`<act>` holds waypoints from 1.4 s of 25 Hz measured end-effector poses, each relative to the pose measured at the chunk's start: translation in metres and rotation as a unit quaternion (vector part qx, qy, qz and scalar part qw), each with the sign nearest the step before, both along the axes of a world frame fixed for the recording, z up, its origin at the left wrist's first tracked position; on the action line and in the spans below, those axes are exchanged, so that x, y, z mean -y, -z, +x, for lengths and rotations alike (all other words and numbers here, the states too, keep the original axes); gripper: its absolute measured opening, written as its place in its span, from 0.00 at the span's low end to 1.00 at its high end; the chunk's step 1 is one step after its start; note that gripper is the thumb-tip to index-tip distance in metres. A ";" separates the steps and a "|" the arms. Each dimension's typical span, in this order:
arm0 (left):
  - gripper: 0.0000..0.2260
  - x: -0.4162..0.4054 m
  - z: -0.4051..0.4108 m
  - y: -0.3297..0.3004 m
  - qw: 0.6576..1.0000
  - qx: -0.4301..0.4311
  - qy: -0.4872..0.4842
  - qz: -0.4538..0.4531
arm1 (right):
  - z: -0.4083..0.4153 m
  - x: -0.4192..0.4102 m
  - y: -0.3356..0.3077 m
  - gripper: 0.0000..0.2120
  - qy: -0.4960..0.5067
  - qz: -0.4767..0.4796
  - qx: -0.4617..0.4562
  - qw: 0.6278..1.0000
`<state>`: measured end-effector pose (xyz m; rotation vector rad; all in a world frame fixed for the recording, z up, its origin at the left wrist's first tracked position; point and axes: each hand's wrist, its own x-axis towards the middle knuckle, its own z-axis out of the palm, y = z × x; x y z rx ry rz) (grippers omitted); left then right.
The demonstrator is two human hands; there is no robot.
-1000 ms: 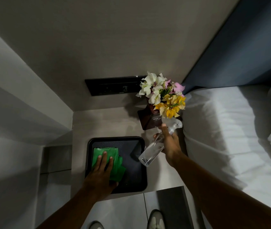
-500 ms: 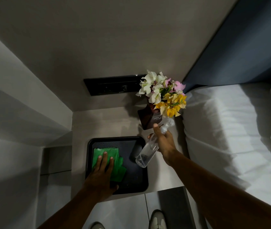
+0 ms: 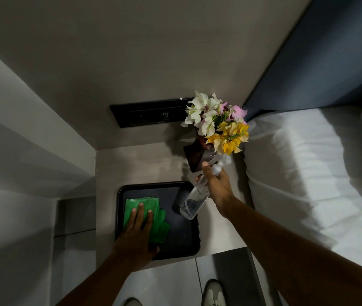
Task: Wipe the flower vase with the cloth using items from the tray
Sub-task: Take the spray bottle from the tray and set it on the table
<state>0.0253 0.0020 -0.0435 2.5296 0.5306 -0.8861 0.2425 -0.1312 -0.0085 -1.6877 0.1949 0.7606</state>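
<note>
1. Flower vase [image 3: 195, 156]: dark, glossy brown-red, squarish body narrowing to a neck. It stands at the worktop's [image 3: 136, 164] far right corner, just beside the bed [image 3: 308, 173], and is packed with white, pink and yellow flowers [image 3: 217, 124].
2. Handling, as a judgement: the vase looks like glass or glazed ceramic, so rigid, slick and breakable. With the blooms it is top-heavy and close to the edge. Steady it low on the body, not by the neck or stems, and wipe with light pressure.
3. Right hand [image 3: 217, 184]: fingers wrapped around the spray bottle [image 3: 194, 199], index finger up near the trigger. The nozzle points at the vase body from close range; I cannot tell if it touches.
4. Bottle: clear plastic holding clear liquid, tilted so its base hangs over the tray's [image 3: 189, 246] far right corner. Probably light, and slippery once wet.
5. Left hand [image 3: 138, 230]: fingers flat and spread, pressing the cloth [image 3: 153, 219], not yet pinching it.
6. Cloth: green, soft, folded, lying in the tray's left half. It is limp, so bunch it in the palm to lift it.
7. The tray is black with a raised rim and sits at the worktop's near edge.
8. Stage: spraying; no wiping yet.
</note>
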 end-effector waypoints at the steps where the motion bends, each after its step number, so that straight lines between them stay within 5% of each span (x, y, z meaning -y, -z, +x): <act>1: 0.46 0.000 0.000 0.000 1.000 0.000 -0.002 -0.002 | 0.000 0.000 0.000 0.07 -0.001 -0.002 0.002 1.000; 8: 0.48 0.001 -0.003 0.003 1.000 0.002 -0.004 -0.007 | -0.031 -0.020 -0.009 0.18 -0.024 -0.055 0.027 0.998; 16: 0.46 0.001 -0.007 0.006 1.000 0.027 -0.007 -0.007 | -0.038 -0.092 -0.049 0.24 -0.194 -0.077 0.302 0.930; 24: 0.42 0.006 -0.014 0.012 0.997 0.072 -0.039 0.006 | -0.003 -0.111 -0.014 0.17 -0.171 -0.110 0.212 0.956; 30: 0.41 0.010 -0.015 0.017 0.996 0.074 -0.042 0.020 | -0.012 -0.118 -0.007 0.18 -0.177 -0.094 0.232 0.952; 35: 0.29 0.001 -0.009 0.014 0.984 0.133 -0.115 -0.007 | -0.015 -0.101 -0.006 0.32 -0.228 -0.085 0.205 0.948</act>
